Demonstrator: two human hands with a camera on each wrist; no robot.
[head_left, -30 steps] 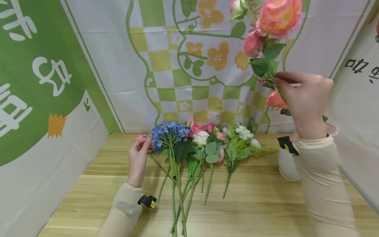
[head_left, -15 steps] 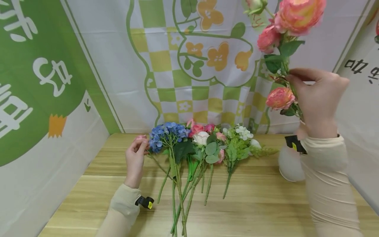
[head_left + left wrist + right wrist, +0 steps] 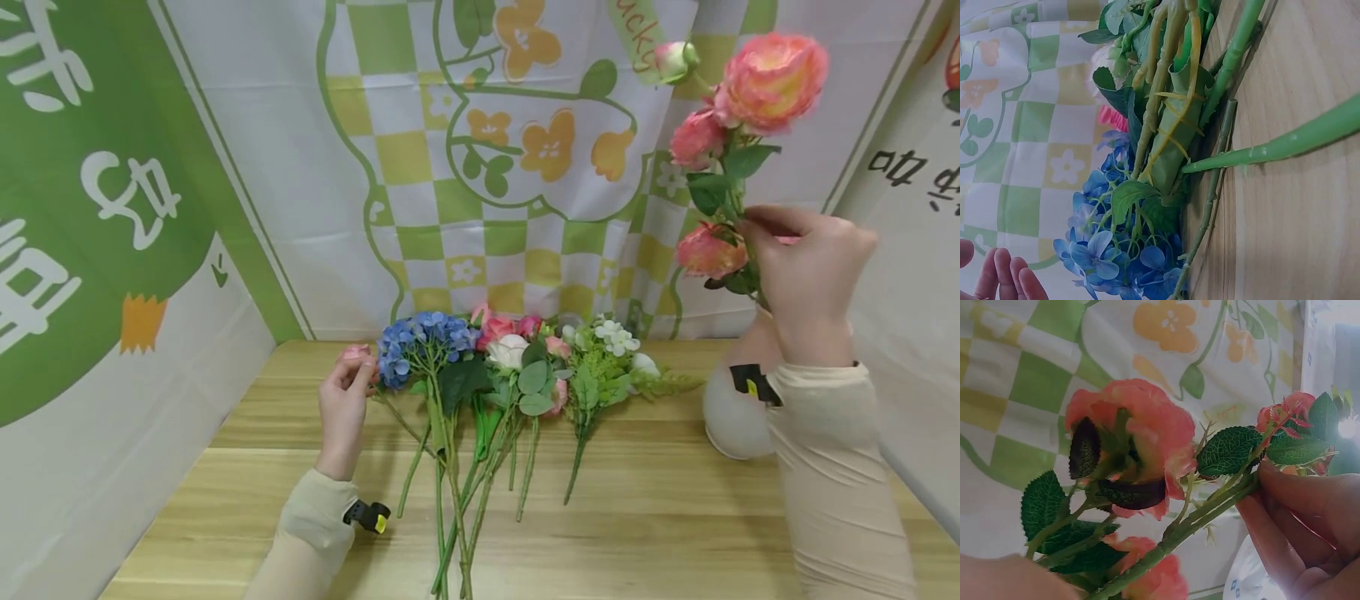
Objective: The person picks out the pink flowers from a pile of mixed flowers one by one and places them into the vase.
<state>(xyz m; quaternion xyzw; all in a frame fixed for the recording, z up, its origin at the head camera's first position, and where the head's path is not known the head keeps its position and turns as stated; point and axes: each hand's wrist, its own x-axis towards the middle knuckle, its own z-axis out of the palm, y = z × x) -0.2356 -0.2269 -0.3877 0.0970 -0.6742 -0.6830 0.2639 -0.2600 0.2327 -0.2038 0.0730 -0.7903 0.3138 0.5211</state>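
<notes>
My right hand (image 3: 813,279) pinches a stem of coral-pink artificial peonies (image 3: 776,83) between thumb and fingers. In the right wrist view the fingertips meet on the green stem (image 3: 1166,547), beside a leaf. The blooms point up, above a white vase (image 3: 731,417) that the hand and sleeve partly cover; whether the stem's lower end is inside it cannot be told. My left hand (image 3: 345,404) hovers at the left of the blue hydrangea (image 3: 427,342), its fingers loosely bent, with a pink flower (image 3: 356,352) just behind them. In the left wrist view its fingers (image 3: 1004,275) hold nothing.
On the wooden table (image 3: 637,533) lie a white rose (image 3: 508,351), pink roses (image 3: 497,329) and a white-flowered green sprig (image 3: 592,383), stems toward me. A checked cloth backdrop (image 3: 506,237) hangs behind, with printed panels at both sides.
My right hand has carried the peony stem to the right, then lowered it a little over the vase. My left hand has shifted slightly left and stayed near the hydrangea.
</notes>
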